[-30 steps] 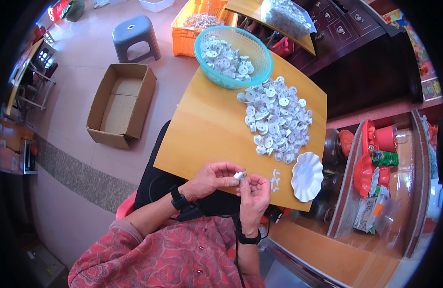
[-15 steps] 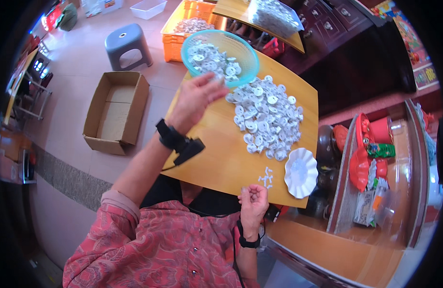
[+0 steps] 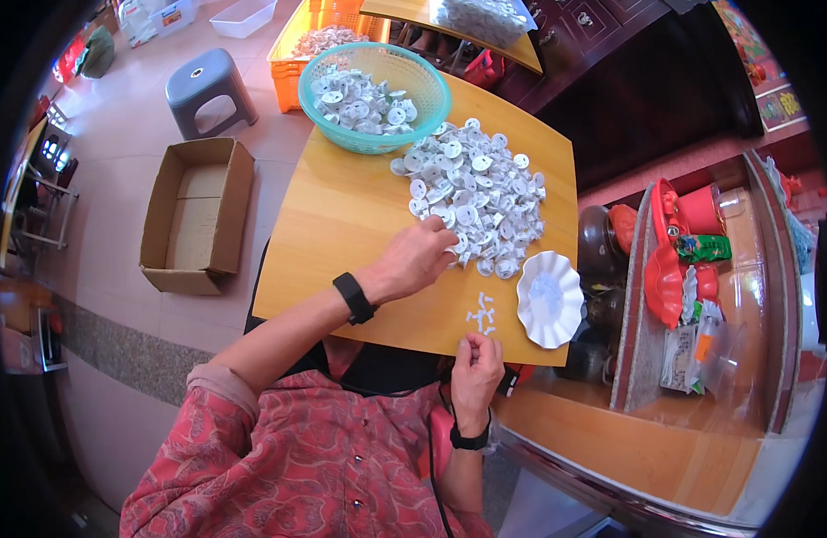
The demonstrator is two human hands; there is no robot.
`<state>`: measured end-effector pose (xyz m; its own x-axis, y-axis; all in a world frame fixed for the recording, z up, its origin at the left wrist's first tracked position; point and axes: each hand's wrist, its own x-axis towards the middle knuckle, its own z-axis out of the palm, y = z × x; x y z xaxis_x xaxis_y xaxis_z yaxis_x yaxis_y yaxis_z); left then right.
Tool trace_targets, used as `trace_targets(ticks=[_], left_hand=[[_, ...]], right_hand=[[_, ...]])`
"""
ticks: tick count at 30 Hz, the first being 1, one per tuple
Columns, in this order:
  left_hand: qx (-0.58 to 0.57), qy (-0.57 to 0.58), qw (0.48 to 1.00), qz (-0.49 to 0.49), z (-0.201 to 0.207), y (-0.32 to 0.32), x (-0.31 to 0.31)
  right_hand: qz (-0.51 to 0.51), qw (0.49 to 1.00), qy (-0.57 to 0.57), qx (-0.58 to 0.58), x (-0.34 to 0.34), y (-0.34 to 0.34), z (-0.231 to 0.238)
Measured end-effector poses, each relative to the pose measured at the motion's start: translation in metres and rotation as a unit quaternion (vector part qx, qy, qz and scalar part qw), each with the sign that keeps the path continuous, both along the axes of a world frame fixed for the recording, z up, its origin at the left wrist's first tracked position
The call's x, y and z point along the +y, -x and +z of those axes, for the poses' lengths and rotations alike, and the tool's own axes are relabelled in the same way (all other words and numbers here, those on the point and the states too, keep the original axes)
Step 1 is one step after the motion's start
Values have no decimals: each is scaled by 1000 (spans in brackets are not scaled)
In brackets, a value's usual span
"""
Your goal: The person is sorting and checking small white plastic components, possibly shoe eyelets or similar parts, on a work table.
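A heap of white round plastic parts [image 3: 485, 193] covers the far right half of the wooden table [image 3: 315, 224]. At its near left edge, my left hand [image 3: 413, 262] curls its fingers down onto one of these parts. My right hand [image 3: 476, 369] rests at the table's near edge, thumb and fingers pinched together; whatever they hold is too small to make out. Just beyond it lie several tiny white plastic pieces [image 3: 482, 314]. A white wavy-rimmed dish [image 3: 561, 334] with small translucent pieces stands to their right. The turquoise basket [image 3: 333, 133] at the far left corner contains more round parts.
An open cardboard box [image 3: 153, 240] and a grey stool [image 3: 207, 76] stand on the floor at left. An orange crate [image 3: 291, 85] is behind the basket. On the right is a shelf unit [image 3: 642, 314] with red containers. A second small table [image 3: 404, 11] bears a filled clear container.
My left hand has come from over the basket, back and right, down to the heap's near edge. The right hand stays pinched near the tiny pieces. The view has shifted slightly.
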<state>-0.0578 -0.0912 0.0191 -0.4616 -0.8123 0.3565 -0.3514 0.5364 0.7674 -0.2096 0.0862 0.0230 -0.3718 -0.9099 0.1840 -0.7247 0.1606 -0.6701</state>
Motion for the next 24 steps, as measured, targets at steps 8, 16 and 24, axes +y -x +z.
trace_targets(ticks=[8, 16, 24], left_hand=[[-111, 24, 994, -4, -14, 10, 7], [-142, 13, 990, -9, -5, -8, 20], [-148, -3, 988, -35, 1, -2, 26]], right_hand=[[11, 986, -6, 169, -13, -3, 0], [78, 993, 21, 82, -6, -3, -5], [149, 970, -18, 189, -4, -6, 17]])
